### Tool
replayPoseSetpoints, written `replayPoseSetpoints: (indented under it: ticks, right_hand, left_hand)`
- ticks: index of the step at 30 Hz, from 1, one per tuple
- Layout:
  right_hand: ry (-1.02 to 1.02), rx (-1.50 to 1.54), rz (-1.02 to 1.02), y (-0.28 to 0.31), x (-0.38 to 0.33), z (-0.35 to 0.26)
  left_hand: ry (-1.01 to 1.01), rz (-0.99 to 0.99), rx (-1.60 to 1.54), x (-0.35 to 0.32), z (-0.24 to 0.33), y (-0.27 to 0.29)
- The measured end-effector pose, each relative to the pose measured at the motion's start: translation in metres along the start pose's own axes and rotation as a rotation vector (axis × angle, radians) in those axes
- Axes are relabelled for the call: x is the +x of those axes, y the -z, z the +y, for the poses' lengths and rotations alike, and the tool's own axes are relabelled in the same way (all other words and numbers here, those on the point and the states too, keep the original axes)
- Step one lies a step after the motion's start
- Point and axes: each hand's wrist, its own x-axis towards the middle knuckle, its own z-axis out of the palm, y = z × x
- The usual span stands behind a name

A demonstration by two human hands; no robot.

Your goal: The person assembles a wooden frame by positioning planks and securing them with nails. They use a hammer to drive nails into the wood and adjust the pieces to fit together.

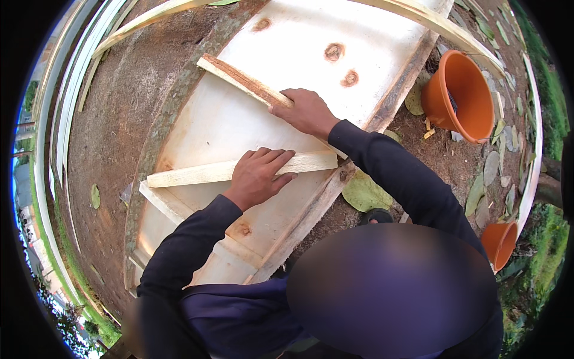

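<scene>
The pale wooden strip [233, 170] lies roughly crosswise on the wide plank [299, 66], its right end near the plank's right, bark-lined edge. The left hand [258, 173] rests flat on the middle of this strip, fingers extended and pressed down on top; the grip is released, not closed around the wood. A second strip with a reddish-brown face [242, 79] lies diagonally further up the plank, running from upper left toward the right edge. The right hand [305, 110] covers its lower portion, fingers curled over the strip's edge; whether the grip fully closes on the strip cannot be told from this view. The two strips are apart at their left ends and converge toward the right edge of the plank. The plank shows three dark knots [333, 52] near its far end. It lies on bare soil [119, 113]. To the right of the plank stands a large orange pot [460, 96], and a smaller orange pot [499, 242] sits nearer the person. Flat stones and fallen leaves [366, 192] are scattered around both pots.
</scene>
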Motion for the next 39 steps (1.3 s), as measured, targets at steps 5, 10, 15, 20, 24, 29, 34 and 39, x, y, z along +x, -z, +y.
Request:
replayPoseSetpoints:
  ticks: [5, 10, 15, 20, 24, 29, 34, 39]
  right_hand:
    - [-0.026, -0.159, -0.011, 0.002, 0.002, -0.004]
    - [0.089, -0.245, 0.169, 0.018, 0.026, -0.031]
    - [0.444, -0.266, 0.501, 0.038, 0.086, -0.098]
    - [0.119, -0.608, 0.049, -0.039, 0.081, -0.061]
    - [0.283, -0.387, 0.141, -0.041, 0.103, -0.026]
    - [0.319, 0.088, 0.282, 0.006, 0.08, -0.032]
    - [0.272, -0.182, 0.316, 0.044, 0.012, -0.009]
    - [0.241, -0.068, 0.309, 0.052, -0.01, 0.022]
  left_hand:
    - [0.011, -0.025, 0.025, -0.001, -0.002, -0.001]
    - [0.073, -0.066, -0.007, -0.001, -0.001, -0.001]
    - [0.095, -0.099, -0.019, -0.009, -0.003, 0.003]
    - [0.077, -0.078, -0.035, -0.011, -0.005, -0.001]
    - [0.079, -0.109, -0.02, -0.002, 0.0, -0.001]
    - [0.089, -0.084, -0.005, -0.009, -0.004, 0.002]
    - [0.027, -0.013, 0.044, -0.004, 0.0, -0.001]
    - [0.039, -0.01, 0.029, -0.004, 0.0, -0.002]
